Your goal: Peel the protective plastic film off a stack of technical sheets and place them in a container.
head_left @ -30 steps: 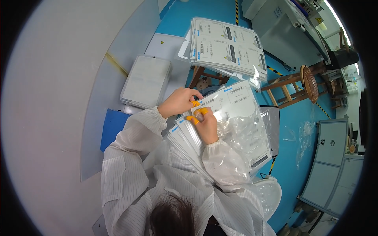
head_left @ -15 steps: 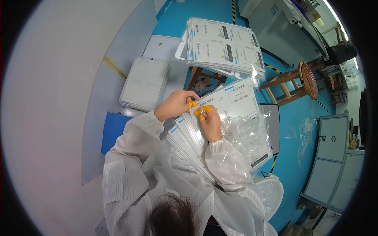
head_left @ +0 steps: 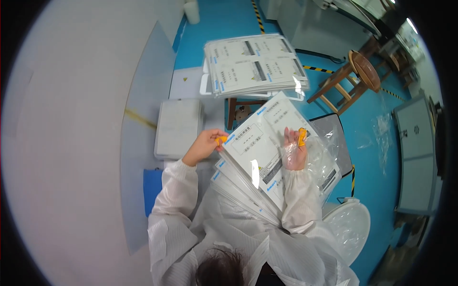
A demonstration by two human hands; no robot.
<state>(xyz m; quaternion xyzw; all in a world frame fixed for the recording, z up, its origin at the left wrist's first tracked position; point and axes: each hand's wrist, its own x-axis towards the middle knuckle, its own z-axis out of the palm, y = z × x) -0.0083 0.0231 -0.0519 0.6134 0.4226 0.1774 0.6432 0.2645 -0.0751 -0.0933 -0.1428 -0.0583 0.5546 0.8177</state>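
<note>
"Head camera: left hand (head_left: 204, 147) is pinching a printed sheet (head_left: 248, 150) by its corner above the pile (head_left: 237, 195); right hand (head_left: 296, 151), fingers open, is touching clear film (head_left: 318, 162)."

"Clinging film could be dragging that sheet crooked."

Blue floor (head_left: 369, 126) with black-and-yellow striped tape (head_left: 258, 16), round-seated brown wooden stool (head_left: 365, 71) at right, grey cabinet (head_left: 416, 162) near the right edge, white cylindrical container (head_left: 192, 12) at the top, pale wall (head_left: 71, 143) at left
</note>
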